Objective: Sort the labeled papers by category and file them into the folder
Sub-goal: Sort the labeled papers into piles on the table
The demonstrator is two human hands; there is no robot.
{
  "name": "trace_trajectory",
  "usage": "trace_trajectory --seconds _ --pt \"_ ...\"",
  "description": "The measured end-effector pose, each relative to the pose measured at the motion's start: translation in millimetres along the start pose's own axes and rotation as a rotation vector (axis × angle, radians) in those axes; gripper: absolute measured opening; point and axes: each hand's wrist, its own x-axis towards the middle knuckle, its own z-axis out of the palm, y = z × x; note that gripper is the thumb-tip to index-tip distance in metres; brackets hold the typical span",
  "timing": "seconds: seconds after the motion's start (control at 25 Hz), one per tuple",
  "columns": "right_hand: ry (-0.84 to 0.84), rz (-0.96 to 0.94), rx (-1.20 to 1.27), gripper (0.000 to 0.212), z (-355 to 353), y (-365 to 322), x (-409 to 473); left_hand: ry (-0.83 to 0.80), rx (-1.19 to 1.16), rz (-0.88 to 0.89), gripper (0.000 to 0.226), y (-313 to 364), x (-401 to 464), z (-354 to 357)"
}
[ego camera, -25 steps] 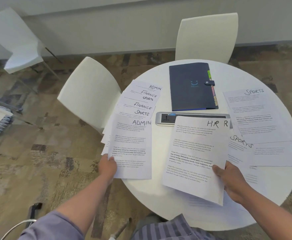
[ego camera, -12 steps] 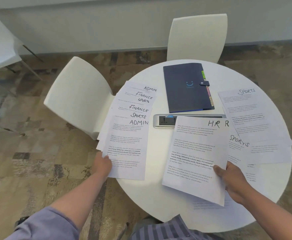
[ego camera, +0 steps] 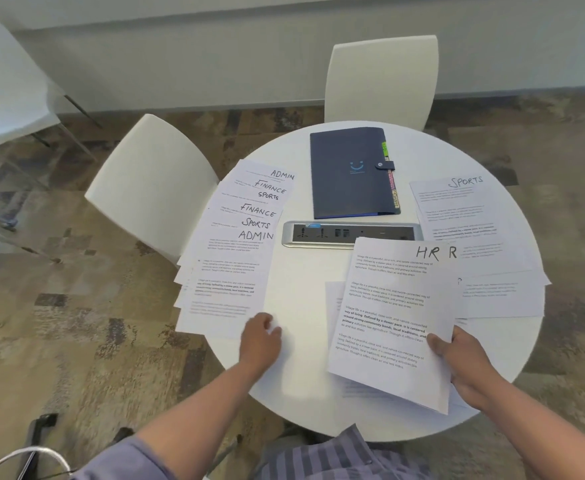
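Observation:
A dark blue folder (ego camera: 349, 171) with coloured tabs lies closed at the back of the round white table (ego camera: 304, 382). On the left lies a fanned stack of sheets (ego camera: 235, 271) labelled ADMIN, FINANCE and SPORTS, with an ADMIN sheet on top. My left hand (ego camera: 261, 337) is blurred and sits at that sheet's lower right corner, fingers loosely bent. My right hand (ego camera: 457, 362) grips the HR sheets (ego camera: 395, 306) at their lower right edge, thumb on top. SPORTS sheets (ego camera: 457, 209) lie spread at the right.
A silver socket strip (ego camera: 351, 234) is set into the table's middle, between the folder and the HR sheets. One white chair (ego camera: 152, 178) stands at the left and another white chair (ego camera: 381, 81) behind the table. More sheets lie under the HR pages.
The ADMIN sheet has slid up onto the left stack. My left hand has shifted from its lower left corner to its lower right. The HR sheets have come nearer.

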Motion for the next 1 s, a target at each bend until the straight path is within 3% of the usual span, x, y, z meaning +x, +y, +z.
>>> trace_trajectory --seconds 0.2,0.48,0.6,1.0 --pt "0.025 0.006 -0.027 0.021 -52.0 15.1 0.2 -0.140 -0.006 -0.108 0.048 21.5 -48.8 67.9" --pt "0.015 -0.011 0.001 0.024 -101.7 30.4 -1.7 -0.038 0.221 -0.163 0.085 38.9 -81.7 122.5" --pt "-0.013 -0.021 -0.024 0.024 -113.9 32.7 -0.4 -0.036 0.311 -0.198 0.083 45.5 -89.1 135.1" --pt "-0.037 -0.022 -0.052 0.022 -121.3 30.4 3.1 -0.061 0.172 -0.258 0.054 49.4 -89.8 146.4"
